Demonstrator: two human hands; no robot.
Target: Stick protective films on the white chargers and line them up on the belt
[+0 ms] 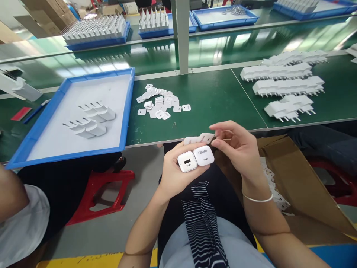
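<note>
I see the left hand (174,169) clamping two white chargers (195,159) side by side, thumb pressed under them, fingers curled behind. The right hand (237,147) pinches a white label (206,138) at its fingertips, just above the chargers, over the lap below the table edge (156,140).

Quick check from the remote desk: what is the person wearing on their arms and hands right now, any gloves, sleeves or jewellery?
No gloves: both the left hand and the right hand are bare, and both forearms are bare as far as the picture shows, with no sleeves in sight. The right wrist carries a thin, pale bangle. No rings or watch can be made out, and the left wrist has nothing on it.
</note>
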